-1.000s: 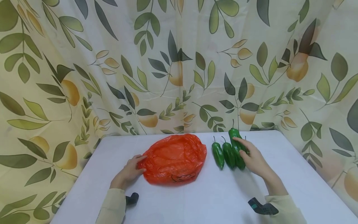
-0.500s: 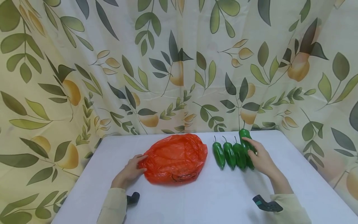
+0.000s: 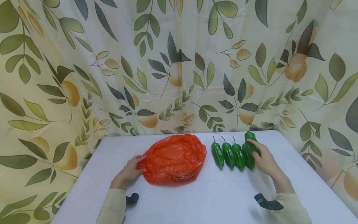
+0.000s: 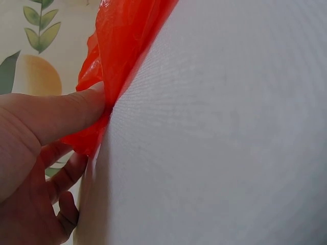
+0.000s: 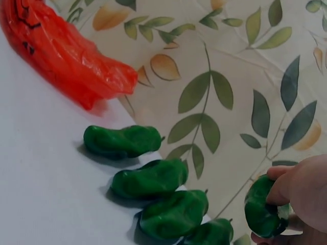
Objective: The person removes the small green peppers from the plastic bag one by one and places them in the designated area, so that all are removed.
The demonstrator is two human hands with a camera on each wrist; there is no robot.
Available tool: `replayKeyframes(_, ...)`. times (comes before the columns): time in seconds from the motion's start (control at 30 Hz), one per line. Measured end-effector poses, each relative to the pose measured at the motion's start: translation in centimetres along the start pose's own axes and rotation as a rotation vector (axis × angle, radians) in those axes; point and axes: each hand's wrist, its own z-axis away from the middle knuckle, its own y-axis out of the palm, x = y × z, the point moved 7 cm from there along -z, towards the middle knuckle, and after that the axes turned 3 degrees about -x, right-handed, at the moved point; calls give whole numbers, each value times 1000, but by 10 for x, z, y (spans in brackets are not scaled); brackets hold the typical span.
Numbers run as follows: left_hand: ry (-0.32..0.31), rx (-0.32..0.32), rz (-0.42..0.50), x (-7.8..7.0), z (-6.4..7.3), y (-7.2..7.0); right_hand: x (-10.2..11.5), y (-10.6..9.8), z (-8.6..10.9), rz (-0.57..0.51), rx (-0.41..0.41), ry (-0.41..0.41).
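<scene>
My left hand [image 3: 129, 170] pinches the left edge of a crumpled red plastic bag [image 3: 174, 158] lying on the table. In the left wrist view the thumb presses on the bag's edge [image 4: 127, 38], with the other fingers curled behind. My right hand [image 3: 264, 158] holds a green pepper [image 3: 250, 136] between thumb and fingers, above the right end of a row of peppers. Several glossy green peppers lie side by side there, stems away from me, the leftmost pepper [image 3: 217, 155] nearest the bag. The held pepper [image 5: 260, 206] hangs apart from the row in the right wrist view.
A white table [image 3: 179, 205] bears everything. Its far edge meets a curtain [image 3: 179, 77] printed with leaves and fruit, which also runs along both sides. A dark device [image 3: 268, 203] is strapped at each wrist.
My right hand has moved to the right with the held pepper, from over the row's middle to its right end. The left hand and the bag have stayed in place.
</scene>
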Motion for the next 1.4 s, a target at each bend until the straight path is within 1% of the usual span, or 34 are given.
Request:
replayKeyframes(0.17, 4, -1, 5, 1, 0, 0, -14, 0, -2, 16, 21, 39)
replayKeyframes(0.33, -5, 2, 19, 2, -1, 1, -29, -1, -3, 37, 21, 76)
replayKeyframes(0.57, -7, 4, 12, 1, 2, 0, -45, -1, -4, 64, 46, 154)
replayKeyframes(0.67, -9, 7, 21, 0, 2, 0, -49, 0, -3, 82, 57, 162)
replayKeyframes(0.9, -6, 6, 13, -1, 2, 0, -56, 2, 0, 108, 48, 154)
replayKeyframes(1.03, -16, 8, 18, 0, 2, 1, -58, 5, 2, 115, 57, 176)
replayKeyframes(1.27, -32, 10, 19, 3, 3, 1, -62, 10, 3, 147, 96, 227)
replayKeyframes(1.4, -48, 11, 42, 3, 2, 1, -59, 9, 1, 171, 82, 198)
